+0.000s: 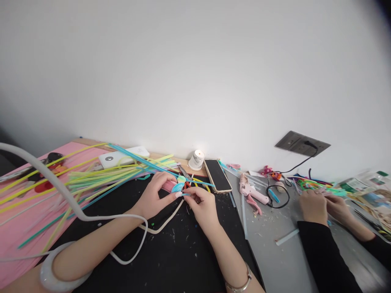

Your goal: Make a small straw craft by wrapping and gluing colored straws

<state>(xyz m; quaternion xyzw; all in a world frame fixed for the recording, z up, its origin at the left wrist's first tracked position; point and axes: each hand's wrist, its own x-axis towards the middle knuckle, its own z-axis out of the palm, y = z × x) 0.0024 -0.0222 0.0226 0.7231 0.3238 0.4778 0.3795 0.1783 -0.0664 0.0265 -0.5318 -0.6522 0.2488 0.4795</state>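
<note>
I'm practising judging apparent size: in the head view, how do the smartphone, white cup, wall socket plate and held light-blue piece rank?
1. Wall socket plate
2. Smartphone
3. White cup
4. Light-blue piece, partly covered, judged by what shows

left forearm: bare, ringed by a broad, smooth, rounded bangle, milky white with faint grey clouding | left hand: slender fingers, pale thumbnail | right forearm: bare, narrow curved bracelet, silvery, shiny metal look | right hand: slender fingers, unadorned
</note>
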